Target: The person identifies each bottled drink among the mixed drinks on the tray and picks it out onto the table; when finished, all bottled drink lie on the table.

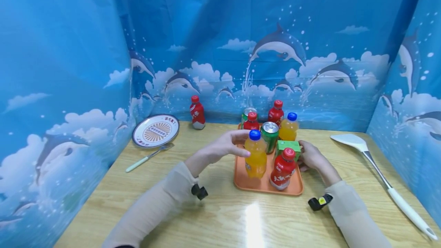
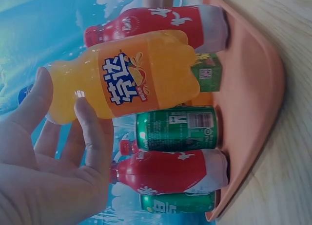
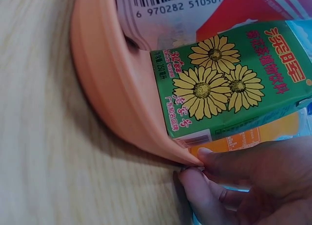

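Note:
My left hand (image 1: 224, 149) grips an orange soda bottle (image 1: 256, 160) with a blue cap near its neck. In the left wrist view, the base of this bottle (image 2: 146, 74) is off the orange tray (image 2: 256, 64). On the right, my right hand (image 1: 311, 157) pinches the rim of the tray (image 3: 117, 103) between thumb and fingers. Beside that hand stands a green drink carton (image 3: 219, 84) with yellow flowers. A red bottle (image 1: 283, 171) stands at the tray's front. Behind are green cans (image 1: 270, 136), more red bottles (image 1: 276, 113) and another orange soda bottle (image 1: 288, 128).
A single red bottle (image 1: 197, 114) stands at the table's back edge. Left of it, a patterned plate (image 1: 156, 130) leans against the backdrop, with a fork (image 1: 148, 159) in front. A white-handled spatula (image 1: 379, 169) lies along the right side. Dolphin-printed curtains (image 1: 213, 49) enclose the table.

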Motion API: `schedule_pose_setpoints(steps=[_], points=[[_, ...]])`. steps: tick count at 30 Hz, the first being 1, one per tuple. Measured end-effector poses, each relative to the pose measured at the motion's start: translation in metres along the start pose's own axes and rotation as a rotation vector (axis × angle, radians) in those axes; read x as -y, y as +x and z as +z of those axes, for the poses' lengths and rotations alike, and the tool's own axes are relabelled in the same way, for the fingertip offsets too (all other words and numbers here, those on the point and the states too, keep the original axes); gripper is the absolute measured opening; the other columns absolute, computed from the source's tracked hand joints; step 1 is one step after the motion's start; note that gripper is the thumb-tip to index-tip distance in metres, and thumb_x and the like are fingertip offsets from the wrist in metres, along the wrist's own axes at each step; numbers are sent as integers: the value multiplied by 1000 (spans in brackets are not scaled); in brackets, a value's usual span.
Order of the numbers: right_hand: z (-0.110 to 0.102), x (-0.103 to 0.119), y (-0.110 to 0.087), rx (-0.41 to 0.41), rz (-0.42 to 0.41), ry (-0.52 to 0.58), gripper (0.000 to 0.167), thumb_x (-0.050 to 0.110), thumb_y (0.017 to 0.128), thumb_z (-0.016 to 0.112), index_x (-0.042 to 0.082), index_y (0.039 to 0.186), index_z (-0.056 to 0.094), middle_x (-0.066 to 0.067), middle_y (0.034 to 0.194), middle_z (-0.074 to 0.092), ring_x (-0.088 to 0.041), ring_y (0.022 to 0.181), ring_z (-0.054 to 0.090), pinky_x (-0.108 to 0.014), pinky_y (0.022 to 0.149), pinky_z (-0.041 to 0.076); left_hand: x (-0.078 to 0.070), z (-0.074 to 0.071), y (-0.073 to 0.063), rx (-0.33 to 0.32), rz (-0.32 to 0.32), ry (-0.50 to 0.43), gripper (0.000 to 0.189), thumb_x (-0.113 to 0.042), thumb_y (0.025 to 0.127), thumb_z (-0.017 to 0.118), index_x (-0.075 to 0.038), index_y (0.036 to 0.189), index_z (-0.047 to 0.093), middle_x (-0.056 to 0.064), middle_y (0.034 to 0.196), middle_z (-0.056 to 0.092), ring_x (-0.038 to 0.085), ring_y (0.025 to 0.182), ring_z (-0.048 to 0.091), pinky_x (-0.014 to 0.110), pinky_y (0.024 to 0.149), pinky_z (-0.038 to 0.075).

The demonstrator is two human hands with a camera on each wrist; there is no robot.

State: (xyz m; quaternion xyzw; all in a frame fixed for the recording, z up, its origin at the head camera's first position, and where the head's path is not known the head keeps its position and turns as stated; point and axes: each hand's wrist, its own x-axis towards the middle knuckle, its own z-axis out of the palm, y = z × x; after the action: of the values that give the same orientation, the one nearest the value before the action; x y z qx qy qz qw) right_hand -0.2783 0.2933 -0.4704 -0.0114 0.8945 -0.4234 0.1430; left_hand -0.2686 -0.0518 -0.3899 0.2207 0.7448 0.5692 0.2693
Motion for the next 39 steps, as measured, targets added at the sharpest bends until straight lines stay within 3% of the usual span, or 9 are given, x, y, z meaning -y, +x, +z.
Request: schedule_pose_setpoints(steps=[6, 13, 23, 29, 39], points=[[-1, -1, -1, -5, -7, 9, 50, -6, 102, 44, -13, 151, 33, -29, 101, 65, -17, 71, 70, -41, 59, 65, -7, -9, -3, 2, -18, -44, 66, -11, 94, 76, -22, 154, 53, 6, 156, 57, 30, 141, 54, 48, 109, 57], [-2, -2, 0, 0, 1, 2, 52, -5, 103, 44, -12, 153, 32, -33, 107, 64, -18, 73, 71, -41, 60, 66, -15, -18, -5, 7, -39, -97, 66, -8, 96, 73, -21, 157, 50, 9, 159, 54, 34, 138, 60, 46, 101, 62], [-2, -3, 0, 9, 10, 11, 54, -5, 104, 45, -11, 155, 29, -35, 112, 64, -18, 74, 71, -42, 62, 66, -20, -37, -10, -76, -42, -103, 65, -8, 97, 73, -21, 156, 51, 9, 160, 53, 37, 148, 51, 47, 108, 59], [-2, -3, 0, 8, 5, 4, 53, -5, 104, 45, -12, 154, 30, -32, 107, 64, -19, 74, 71, -41, 60, 66, -15, -54, -10, -160, -12, -65, 66, -12, 96, 76, -24, 155, 51, 6, 161, 52, 36, 150, 47, 53, 113, 54], [-3, -1, 2, 15, 11, -4, 51, -7, 103, 44, -12, 152, 33, -30, 105, 64, -20, 74, 71, -40, 61, 66, 1, -86, -3, -372, -7, -12, 68, -16, 95, 79, -29, 155, 52, 7, 158, 56, 35, 144, 56, 55, 116, 51]])
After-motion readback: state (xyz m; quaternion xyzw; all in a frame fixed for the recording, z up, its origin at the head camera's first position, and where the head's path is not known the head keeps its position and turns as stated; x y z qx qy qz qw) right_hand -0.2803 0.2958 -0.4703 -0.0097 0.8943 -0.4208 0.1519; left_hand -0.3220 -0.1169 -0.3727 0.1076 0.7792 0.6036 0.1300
